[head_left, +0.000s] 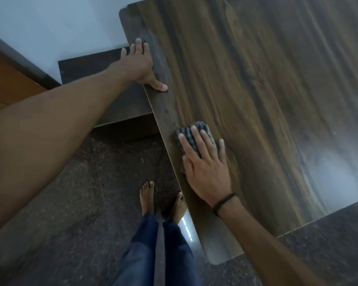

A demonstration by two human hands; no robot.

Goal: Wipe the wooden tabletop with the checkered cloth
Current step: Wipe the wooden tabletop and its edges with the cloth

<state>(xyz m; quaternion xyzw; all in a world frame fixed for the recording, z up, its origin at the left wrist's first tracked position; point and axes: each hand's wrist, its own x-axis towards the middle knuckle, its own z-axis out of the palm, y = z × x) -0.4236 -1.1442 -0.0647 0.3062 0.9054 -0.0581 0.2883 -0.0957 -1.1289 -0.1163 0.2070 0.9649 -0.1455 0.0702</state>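
Note:
The wooden tabletop (pixel 256 83) fills the right and upper part of the head view, dark brown with streaked grain. A folded grey checkered cloth (pixel 202 131) lies near the table's left edge. My right hand (pixel 205 164) presses flat on the cloth with straight, spread fingers; most of the cloth is hidden under the palm. My left hand (pixel 142 65) rests on the table's left edge farther up, with the thumb on top of the wood and the fingers extended along the rim.
A dark lower shelf or bench (pixel 103 79) sits left of the table against a white wall (pixel 50 21). My bare feet (pixel 147 197) stand on dark speckled floor (pixel 70 203) beside the table edge. An orange-brown door (pixel 6 83) is at the far left.

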